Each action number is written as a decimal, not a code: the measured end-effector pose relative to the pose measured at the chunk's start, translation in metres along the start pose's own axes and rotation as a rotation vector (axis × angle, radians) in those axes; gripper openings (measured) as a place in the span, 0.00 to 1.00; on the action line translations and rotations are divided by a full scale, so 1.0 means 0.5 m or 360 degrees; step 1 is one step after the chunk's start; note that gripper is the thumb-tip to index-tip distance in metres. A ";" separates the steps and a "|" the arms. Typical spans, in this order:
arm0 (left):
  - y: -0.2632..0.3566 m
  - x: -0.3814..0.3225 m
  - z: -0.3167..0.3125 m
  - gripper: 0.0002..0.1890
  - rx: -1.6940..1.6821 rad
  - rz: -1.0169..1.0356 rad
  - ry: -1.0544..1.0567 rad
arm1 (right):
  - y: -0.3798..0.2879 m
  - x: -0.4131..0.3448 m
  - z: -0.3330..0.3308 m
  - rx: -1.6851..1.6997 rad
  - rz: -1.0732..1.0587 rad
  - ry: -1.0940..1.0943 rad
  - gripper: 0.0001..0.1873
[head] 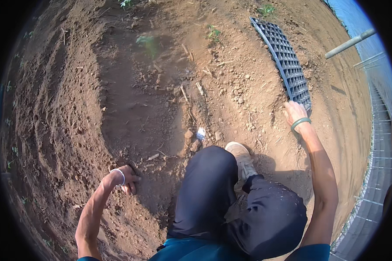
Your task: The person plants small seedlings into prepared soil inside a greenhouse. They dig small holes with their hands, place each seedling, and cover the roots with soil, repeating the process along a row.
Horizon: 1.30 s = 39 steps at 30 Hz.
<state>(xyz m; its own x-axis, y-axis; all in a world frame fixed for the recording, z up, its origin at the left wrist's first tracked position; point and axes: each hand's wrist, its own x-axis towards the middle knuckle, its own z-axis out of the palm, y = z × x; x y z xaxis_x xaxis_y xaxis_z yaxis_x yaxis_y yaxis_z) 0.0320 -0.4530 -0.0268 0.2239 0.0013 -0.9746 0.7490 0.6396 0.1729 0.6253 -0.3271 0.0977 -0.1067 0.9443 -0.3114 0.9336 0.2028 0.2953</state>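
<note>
A long black plastic seedling tray with rows of square cells lies on the soil at the upper right. My right hand, with a green bangle at the wrist, is at the tray's near end, its fingers on the rim. My left hand, with a pale bangle, rests on the loose brown soil at the lower left; its fingers point down and nothing is seen in it. Between the hands are my dark-trousered knees and one light shoe. A green seedling stands in the soil left of the tray.
Another small plant grows beyond the tray, and a blurred one stands at the upper left. Dry stalks, clods and a small white patch lie ahead of my knees. A pole juts in at the right, near a paved strip.
</note>
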 end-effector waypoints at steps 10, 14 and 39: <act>0.055 -0.009 -0.013 0.20 0.0251 -0.0082 -0.0062 | -0.079 0.038 0.081 -0.0030 -0.0731 -0.0219 0.10; 0.031 -0.056 0.010 0.21 0.0224 -0.0267 0.0040 | -0.115 0.173 0.133 -0.0341 -0.0992 -0.0391 0.11; -0.067 -0.023 0.686 0.22 0.0635 -0.0305 0.1304 | -0.202 0.217 0.232 0.0138 -0.1411 -0.0044 0.08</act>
<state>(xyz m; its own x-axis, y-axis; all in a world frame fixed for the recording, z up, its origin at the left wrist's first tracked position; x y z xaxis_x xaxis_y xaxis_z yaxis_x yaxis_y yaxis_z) 0.2182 -0.7381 0.0275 -0.3219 0.5626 -0.7615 0.9207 0.3734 -0.1134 0.5590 -0.2750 -0.0708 -0.7950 0.4424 -0.4150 0.5343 0.8347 -0.1336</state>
